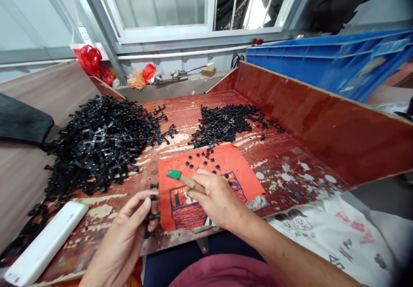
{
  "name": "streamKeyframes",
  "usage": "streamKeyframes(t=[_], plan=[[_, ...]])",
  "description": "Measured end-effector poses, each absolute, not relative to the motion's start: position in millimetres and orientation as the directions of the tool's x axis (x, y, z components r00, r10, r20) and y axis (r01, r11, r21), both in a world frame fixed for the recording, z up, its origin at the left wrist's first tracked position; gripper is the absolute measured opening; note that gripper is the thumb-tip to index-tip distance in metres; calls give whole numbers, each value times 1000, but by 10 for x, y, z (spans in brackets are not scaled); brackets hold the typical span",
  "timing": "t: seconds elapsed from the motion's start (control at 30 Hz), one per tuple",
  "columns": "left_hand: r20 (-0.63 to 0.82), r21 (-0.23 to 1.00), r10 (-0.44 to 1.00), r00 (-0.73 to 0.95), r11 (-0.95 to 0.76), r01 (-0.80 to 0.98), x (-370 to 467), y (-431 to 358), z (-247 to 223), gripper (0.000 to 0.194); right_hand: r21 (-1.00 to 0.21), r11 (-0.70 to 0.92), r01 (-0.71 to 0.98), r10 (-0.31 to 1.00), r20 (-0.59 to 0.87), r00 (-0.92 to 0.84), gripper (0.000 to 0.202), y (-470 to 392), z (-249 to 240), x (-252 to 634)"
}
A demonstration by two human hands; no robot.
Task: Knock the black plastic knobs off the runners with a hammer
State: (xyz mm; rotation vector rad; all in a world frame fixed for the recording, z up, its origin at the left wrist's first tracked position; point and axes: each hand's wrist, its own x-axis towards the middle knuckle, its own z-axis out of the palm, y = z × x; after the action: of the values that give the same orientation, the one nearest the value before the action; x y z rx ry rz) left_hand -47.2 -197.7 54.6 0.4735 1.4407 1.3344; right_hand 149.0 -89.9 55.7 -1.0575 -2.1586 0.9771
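Observation:
My left hand (134, 220) pinches a black plastic strip with knobs (153, 216) along it, at the left edge of an orange printed cloth (190, 175). In my right hand (217, 196) is a small tool with a wooden handle (190, 183) and a green tip (173, 174), held above the cloth. The green tip points left and is apart from the strip. Several small black round pieces (213, 160) lie loose on the cloth beyond my right hand.
A big tangled heap of black strips (100, 136) lies on the left, a smaller pile of black pieces (226, 123) at the back. A white oblong case (47, 244) rests front left. Red boards (290, 110) wall the right side; a blue crate (322, 63) stands beyond.

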Motion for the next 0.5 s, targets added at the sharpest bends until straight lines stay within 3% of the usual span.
streamKeyframes(t=[0.13,0.2,0.33,0.5], plan=[[-463,774,850,-250,251,-582,-367,-1972,652,30,-713,464,526,824,129,-552,30,-828,724,1544],[-470,738,857,-212,249,-628,-333,-1972,691,26,-609,492,622,828,106,-551,25,-803,759,1552],[-463,761,845,-267,225,-608,-276,-1996,728,30,-294,531,794,824,-38,-565,8,-816,698,1465],[-472,811,813,-341,249,-530,-269,-2062,661,37,-220,524,823,795,-220,-565,20,-842,601,1301]])
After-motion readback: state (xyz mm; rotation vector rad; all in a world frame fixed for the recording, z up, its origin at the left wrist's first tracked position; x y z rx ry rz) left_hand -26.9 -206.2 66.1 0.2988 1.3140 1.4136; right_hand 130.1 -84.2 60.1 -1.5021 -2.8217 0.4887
